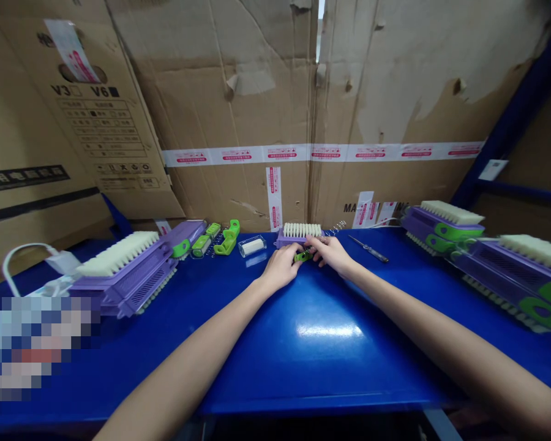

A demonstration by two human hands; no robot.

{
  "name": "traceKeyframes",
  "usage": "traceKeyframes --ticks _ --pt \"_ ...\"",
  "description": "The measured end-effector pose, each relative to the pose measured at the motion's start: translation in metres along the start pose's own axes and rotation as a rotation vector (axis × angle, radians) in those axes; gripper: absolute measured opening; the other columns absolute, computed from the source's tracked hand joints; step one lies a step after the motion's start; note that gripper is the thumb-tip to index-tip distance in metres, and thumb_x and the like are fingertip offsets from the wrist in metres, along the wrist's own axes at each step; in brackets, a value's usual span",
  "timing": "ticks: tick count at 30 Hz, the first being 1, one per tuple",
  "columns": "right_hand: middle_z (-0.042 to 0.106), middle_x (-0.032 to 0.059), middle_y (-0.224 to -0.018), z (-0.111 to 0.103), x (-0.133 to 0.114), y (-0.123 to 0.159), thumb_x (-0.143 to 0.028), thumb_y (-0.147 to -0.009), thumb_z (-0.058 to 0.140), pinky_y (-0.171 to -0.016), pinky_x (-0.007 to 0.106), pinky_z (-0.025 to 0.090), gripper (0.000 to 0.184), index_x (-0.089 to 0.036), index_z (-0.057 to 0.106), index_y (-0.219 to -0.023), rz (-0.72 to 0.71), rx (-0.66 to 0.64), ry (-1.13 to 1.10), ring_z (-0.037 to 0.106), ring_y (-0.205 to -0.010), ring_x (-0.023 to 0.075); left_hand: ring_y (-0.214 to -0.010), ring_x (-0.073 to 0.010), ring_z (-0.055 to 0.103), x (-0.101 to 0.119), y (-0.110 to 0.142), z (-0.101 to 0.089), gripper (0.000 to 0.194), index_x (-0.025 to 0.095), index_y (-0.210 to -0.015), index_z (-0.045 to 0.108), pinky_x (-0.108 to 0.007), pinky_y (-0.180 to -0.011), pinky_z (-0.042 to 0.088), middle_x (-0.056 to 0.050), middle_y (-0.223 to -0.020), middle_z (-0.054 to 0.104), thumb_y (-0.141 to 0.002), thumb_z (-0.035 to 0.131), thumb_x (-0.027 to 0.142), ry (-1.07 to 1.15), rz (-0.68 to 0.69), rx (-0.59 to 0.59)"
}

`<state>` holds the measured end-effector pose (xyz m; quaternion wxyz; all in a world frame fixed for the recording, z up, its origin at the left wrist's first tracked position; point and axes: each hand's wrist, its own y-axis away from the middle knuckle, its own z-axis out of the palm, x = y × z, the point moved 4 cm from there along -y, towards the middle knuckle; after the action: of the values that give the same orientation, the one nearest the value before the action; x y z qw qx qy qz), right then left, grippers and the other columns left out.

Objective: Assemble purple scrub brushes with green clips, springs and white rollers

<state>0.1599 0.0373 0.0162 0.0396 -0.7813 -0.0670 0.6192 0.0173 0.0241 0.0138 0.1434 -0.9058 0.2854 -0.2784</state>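
Centrally, one small green piece [302,256], dark-patched, sits in the pinching left hand [281,267] beside the curled right hand [332,253] (grip unclear), just in front of one cream-bristled purple block [302,231], with one screwdriver [370,249] right of that block and one clear case [252,246] left.

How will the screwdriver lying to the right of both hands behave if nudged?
The screwdriver is probably stiff, given its straight, thin shaft. It may slide or roll, since the blue tabletop looks smooth and glossy.
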Motion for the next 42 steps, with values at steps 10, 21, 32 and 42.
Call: traceKeyframes --ticks 10,21,32,42 --pt "0.066 0.0038 -0.069 0.001 0.005 0.016 -0.039 -0.060 0.078 -0.057 0.025 0.055 0.035 -0.013 0.066 -0.081 -0.013 0.008 -0.294 0.063 -0.060 0.0132 -0.059 -0.0104 0.053 -0.012 -0.005 0.004 0.031 0.013 -0.109 0.061 -0.024 -0.064 0.044 -0.001 -0.070 0.060 -0.079 0.052 0.012 0.500 -0.195 0.024" --pt "0.070 0.0063 -0.075 0.000 0.001 0.020 -0.044 -0.059 0.077 -0.060 0.025 0.051 0.038 -0.015 0.068 -0.082 -0.022 0.071 -0.291 0.066 -0.073 0.0177 -0.051 -0.0084 0.055 -0.009 -0.003 0.005 0.013 0.015 -0.077 0.051 -0.021 -0.057 0.042 0.005 -0.057 0.056 -0.071 0.060 0.008 0.774 -0.223 0.070" --pt "0.071 0.0075 -0.078 0.000 0.002 0.019 -0.047 -0.060 0.077 -0.060 0.025 0.050 0.040 -0.015 0.067 -0.083 0.008 0.080 -0.310 0.066 -0.069 0.0165 -0.065 -0.0135 0.061 -0.009 -0.003 0.006 0.018 0.011 -0.081 0.068 -0.027 -0.066 0.048 -0.006 -0.075 0.070 -0.064 0.072 0.019 0.724 -0.245 0.034" --pt "0.068 0.0027 -0.079 -0.001 -0.007 0.022 -0.035 -0.051 0.083 -0.059 0.024 0.046 0.037 -0.017 0.065 -0.078 -0.081 -0.037 -0.216 0.061 -0.067 0.0131 -0.060 -0.0136 0.060 -0.006 -0.002 0.003 0.015 0.011 -0.070 0.071 -0.025 -0.063 0.047 -0.004 -0.065 0.069 -0.068 0.067 0.026 0.705 -0.186 0.038"
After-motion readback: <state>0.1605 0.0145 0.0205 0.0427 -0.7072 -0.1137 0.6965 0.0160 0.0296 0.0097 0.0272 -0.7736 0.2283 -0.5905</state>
